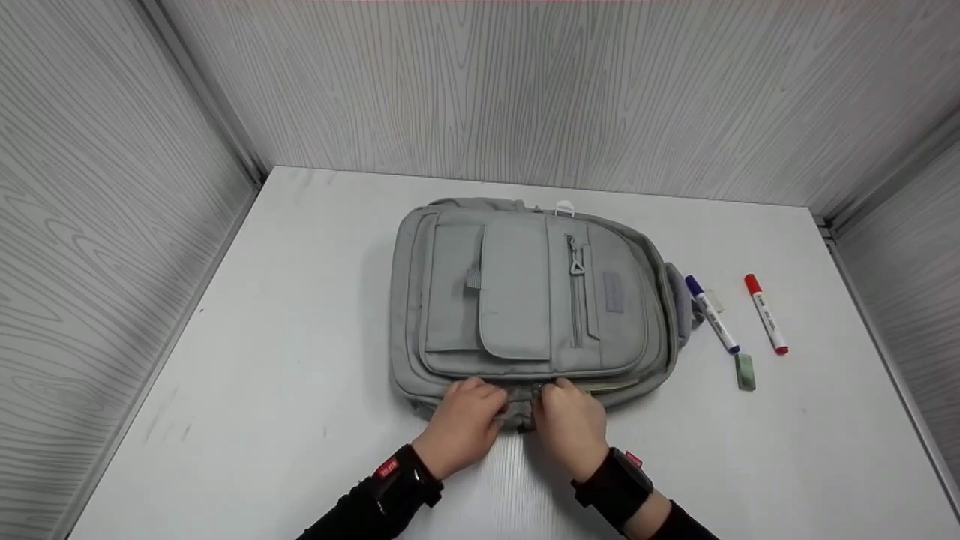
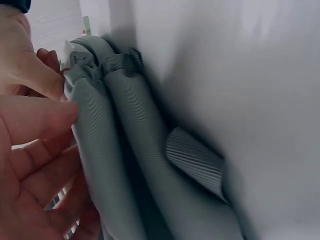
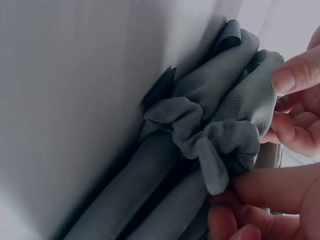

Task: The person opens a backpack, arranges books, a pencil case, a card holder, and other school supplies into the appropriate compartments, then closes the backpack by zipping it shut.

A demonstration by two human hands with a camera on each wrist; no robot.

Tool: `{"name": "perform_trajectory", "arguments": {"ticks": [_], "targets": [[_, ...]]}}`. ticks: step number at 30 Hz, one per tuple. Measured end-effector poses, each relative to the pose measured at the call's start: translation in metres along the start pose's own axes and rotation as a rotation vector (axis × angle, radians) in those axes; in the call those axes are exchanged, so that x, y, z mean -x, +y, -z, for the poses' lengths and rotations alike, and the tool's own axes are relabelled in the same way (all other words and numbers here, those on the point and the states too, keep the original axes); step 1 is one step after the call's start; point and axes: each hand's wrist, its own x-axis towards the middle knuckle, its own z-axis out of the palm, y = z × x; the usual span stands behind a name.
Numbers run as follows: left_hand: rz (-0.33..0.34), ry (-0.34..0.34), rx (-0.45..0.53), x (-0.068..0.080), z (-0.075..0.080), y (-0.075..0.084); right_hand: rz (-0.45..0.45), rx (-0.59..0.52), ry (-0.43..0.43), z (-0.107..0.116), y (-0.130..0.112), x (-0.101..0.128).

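A grey backpack [image 1: 517, 292] lies flat on the white table, front pocket and flap facing up, top toward the right. At its near side edge, my left hand [image 1: 463, 426] pinches the fabric between thumb and fingers. Right beside it, my right hand [image 1: 571, 426] has its fingers curled at the same edge. In the right wrist view, the fingertips of the right hand [image 3: 270, 205] grip by a small grey zipper pull [image 3: 212, 167], next to bunched fabric; its hold is partly hidden. Right of that hand the side seam gapes, showing a thin yellowish strip [image 1: 611, 387].
Right of the backpack lie a blue marker [image 1: 712, 315], a red marker [image 1: 766, 315] and a small green block [image 1: 745, 372]. A pale small object [image 1: 714, 301] sits partly behind the blue marker. Wood-grain panels [image 1: 480, 90] enclose the table at the back and sides.
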Motion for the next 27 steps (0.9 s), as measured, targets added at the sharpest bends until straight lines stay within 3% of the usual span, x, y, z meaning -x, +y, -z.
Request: {"name": "perform_trajectory", "arguments": {"ticks": [5,9,14,18,27], "targets": [[-0.023,0.138,-0.081,-0.011,-0.009,0.012,-0.012,-0.074,0.023,0.002,0.004,0.004],[-0.072,0.276,-0.211,-0.022,-0.021,0.021,-0.018,-0.149,0.022,0.009,0.004,0.006],[-0.041,0.424,-0.404,-0.031,-0.034,0.026,-0.009,-0.226,-0.026,0.015,0.005,0.006],[-0.035,0.462,-0.448,-0.034,-0.036,0.026,-0.010,-0.260,-0.059,0.020,0.012,0.006],[-0.072,0.444,-0.395,-0.034,-0.033,0.023,-0.032,-0.267,-0.072,0.027,0.035,0.005]]}}
